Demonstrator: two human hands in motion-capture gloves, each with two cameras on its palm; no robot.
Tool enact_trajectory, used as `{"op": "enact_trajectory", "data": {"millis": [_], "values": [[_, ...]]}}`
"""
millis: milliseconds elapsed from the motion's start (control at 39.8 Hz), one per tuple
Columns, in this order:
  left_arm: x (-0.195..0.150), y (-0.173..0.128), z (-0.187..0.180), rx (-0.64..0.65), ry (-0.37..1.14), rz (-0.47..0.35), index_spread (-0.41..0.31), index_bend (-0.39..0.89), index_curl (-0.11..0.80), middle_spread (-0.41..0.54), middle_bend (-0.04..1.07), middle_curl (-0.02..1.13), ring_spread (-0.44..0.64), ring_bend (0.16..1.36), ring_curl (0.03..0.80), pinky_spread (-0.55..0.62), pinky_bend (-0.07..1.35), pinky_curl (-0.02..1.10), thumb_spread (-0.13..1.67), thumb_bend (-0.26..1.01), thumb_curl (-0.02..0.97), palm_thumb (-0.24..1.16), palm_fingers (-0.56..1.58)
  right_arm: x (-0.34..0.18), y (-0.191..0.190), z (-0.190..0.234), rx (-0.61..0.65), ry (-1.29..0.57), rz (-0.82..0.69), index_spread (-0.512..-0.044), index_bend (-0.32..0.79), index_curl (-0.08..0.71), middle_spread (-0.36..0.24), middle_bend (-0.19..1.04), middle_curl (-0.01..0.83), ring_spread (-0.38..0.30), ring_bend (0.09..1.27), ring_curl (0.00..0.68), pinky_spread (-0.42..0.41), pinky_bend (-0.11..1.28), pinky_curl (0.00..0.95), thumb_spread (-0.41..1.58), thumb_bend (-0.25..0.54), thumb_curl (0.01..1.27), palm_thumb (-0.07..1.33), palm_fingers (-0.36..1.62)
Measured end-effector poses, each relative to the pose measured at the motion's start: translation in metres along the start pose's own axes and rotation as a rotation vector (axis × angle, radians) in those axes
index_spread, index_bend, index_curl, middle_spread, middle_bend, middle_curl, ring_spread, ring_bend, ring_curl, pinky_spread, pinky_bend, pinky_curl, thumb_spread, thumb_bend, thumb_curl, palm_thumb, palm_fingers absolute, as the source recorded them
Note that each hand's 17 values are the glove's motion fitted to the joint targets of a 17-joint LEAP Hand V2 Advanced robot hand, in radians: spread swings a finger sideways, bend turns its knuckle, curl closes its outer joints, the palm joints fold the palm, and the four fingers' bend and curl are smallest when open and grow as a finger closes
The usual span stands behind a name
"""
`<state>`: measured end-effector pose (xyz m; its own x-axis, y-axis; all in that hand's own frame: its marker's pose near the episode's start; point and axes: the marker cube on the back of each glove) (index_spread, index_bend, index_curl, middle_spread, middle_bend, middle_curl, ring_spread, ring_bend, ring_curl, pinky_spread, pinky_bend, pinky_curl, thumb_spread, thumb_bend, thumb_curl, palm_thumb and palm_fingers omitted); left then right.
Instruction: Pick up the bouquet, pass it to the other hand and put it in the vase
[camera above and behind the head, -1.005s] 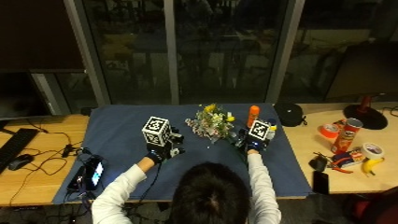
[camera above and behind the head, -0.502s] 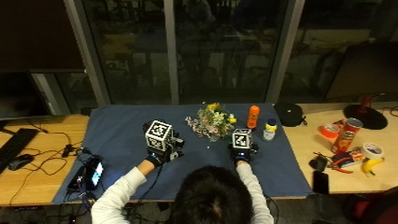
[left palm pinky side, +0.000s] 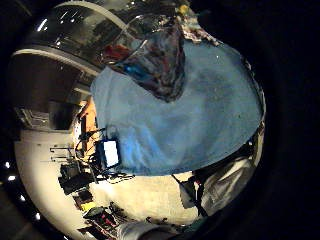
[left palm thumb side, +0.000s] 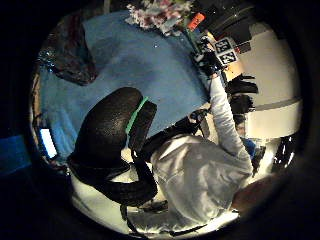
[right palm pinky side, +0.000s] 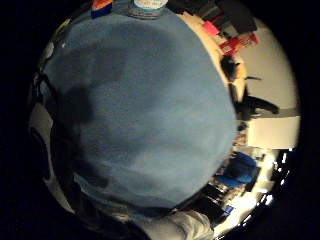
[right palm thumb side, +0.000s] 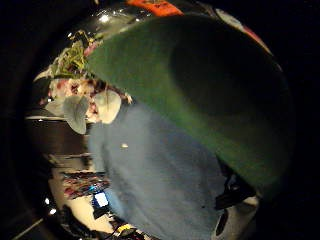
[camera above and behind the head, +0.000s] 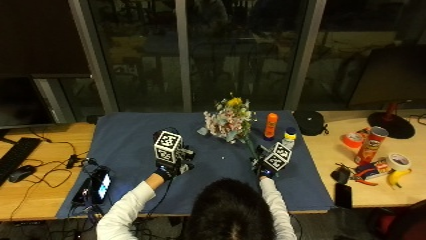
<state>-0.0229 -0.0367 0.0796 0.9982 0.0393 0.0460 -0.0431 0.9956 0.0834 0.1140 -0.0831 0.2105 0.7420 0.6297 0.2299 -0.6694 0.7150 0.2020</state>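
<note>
The bouquet (camera above and behind the head: 229, 120) of pale flowers with a yellow bloom lies at the far middle of the blue cloth (camera above and behind the head: 133, 135). Its green stem (camera above and behind the head: 251, 149) runs back toward me. My right hand (camera above and behind the head: 265, 172) is at the stem's near end. In the right thumb side palm view the green stem (right palm thumb side: 200, 85) fills much of the picture, with the flowers (right palm thumb side: 75, 95) beyond it. Whether it is gripped does not show. My left hand (camera above and behind the head: 166, 169) hovers over the cloth left of the stem, holding nothing, its thumb (left palm thumb side: 110, 130) relaxed. A dark glassy vase (left palm pinky side: 155, 60) stands on the cloth just beyond it.
An orange bottle (camera above and behind the head: 270, 125) and a small yellow-capped bottle (camera above and behind the head: 288, 139) stand right of the bouquet. A phone (camera above and behind the head: 103, 184) lies at the cloth's left edge. On the wooden table to the right are a red can (camera above and behind the head: 373, 144), tape rolls and a banana (camera above and behind the head: 399, 177).
My right hand has drawn back from beside the orange bottle toward me, down to the stem's near end. The left hand and the bouquet have hardly moved.
</note>
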Motion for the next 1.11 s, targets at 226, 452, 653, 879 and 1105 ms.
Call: {"op": "enact_trajectory", "data": {"millis": [226,452,653,879,1105], "values": [[0.028,-0.019,-0.007,-0.075,0.218,0.026,-0.008,0.16,0.330,0.129,0.18,0.34,0.22,0.50,0.268,0.29,0.28,0.33,1.10,-0.02,0.289,0.28,0.31,-0.041,0.029,-0.035,-0.149,-0.795,-0.148,-0.224,0.49,0.425,-0.169,0.76,0.612,-0.197,0.94,0.527,-0.227,0.72,0.456,1.01,-0.035,0.40,0.82,1.49],[0.068,-0.063,-0.054,-0.034,0.580,0.046,0.010,0.15,0.331,0.168,0.16,0.33,0.23,0.51,0.278,0.28,0.29,0.34,1.11,-0.02,0.288,0.28,0.30,-0.088,0.039,-0.081,0.008,-1.177,-0.407,-0.213,0.55,0.493,-0.151,0.83,0.631,-0.183,0.99,0.547,-0.210,0.75,0.487,1.02,0.001,0.42,0.94,1.43],[0.111,-0.094,-0.076,-0.161,1.154,-0.007,0.036,0.14,0.321,0.188,0.18,0.33,0.23,0.54,0.287,0.27,0.30,0.35,1.11,0.00,0.304,0.35,0.30,-0.116,0.058,-0.101,0.018,-1.339,-0.501,-0.204,0.67,0.545,-0.137,0.85,0.636,-0.179,0.99,0.554,-0.201,0.74,0.500,1.02,-0.042,0.39,0.78,1.44],[0.148,-0.123,-0.070,-0.223,1.421,0.004,0.095,0.09,0.287,0.252,0.17,0.33,0.26,0.60,0.314,0.28,0.34,0.36,1.10,0.01,0.336,0.48,0.20,-0.139,0.051,-0.082,0.128,-1.261,-0.664,-0.193,0.64,0.566,-0.130,0.87,0.640,-0.173,1.03,0.564,-0.198,0.76,0.516,0.93,0.025,0.48,0.96,1.40],[0.163,-0.140,-0.072,-0.275,1.452,0.045,0.178,0.10,0.250,0.384,0.21,0.33,0.32,0.66,0.319,0.35,0.33,0.35,1.02,-0.02,0.365,0.53,0.16,-0.169,0.097,-0.086,-0.017,-1.320,-0.704,-0.199,0.61,0.573,-0.127,0.89,0.641,-0.166,1.05,0.568,-0.198,0.78,0.530,0.84,-0.018,0.54,0.98,1.39]]}}
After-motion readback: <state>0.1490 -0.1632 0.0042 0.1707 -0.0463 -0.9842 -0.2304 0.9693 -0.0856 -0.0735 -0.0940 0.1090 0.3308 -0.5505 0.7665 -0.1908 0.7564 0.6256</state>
